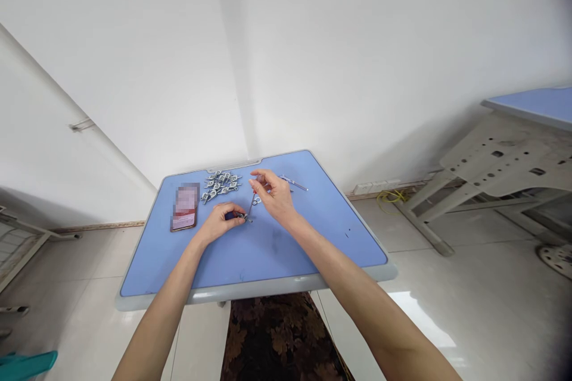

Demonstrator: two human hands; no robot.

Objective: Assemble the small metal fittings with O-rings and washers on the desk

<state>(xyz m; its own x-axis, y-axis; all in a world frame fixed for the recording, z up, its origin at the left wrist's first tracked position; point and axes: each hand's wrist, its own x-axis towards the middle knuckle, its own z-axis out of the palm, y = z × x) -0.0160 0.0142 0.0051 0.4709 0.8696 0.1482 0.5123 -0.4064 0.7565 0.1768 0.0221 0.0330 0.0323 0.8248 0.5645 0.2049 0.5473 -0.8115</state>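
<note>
My left hand (221,221) is closed in a pinch around a small metal part (244,216) just above the blue tabletop. Its fingers cover some of that part. My right hand (274,193) is pinched on the red end of a thin screwdriver (252,202). The screwdriver's shaft slants down to the metal part, though whether its tip touches it is too small to tell. A small ring-shaped piece (256,201) lies on the table by the shaft. Behind my left hand sits a pile of similar metal parts (221,184) with thin stems.
A phone (190,218) lies on the left of the blue desk (286,256). Slender clear and metal items (295,183) lie beyond my right hand. A white wall (286,59) rises behind the desk. To the right stands another desk (531,108), with a yellow cable (393,196) on the floor.
</note>
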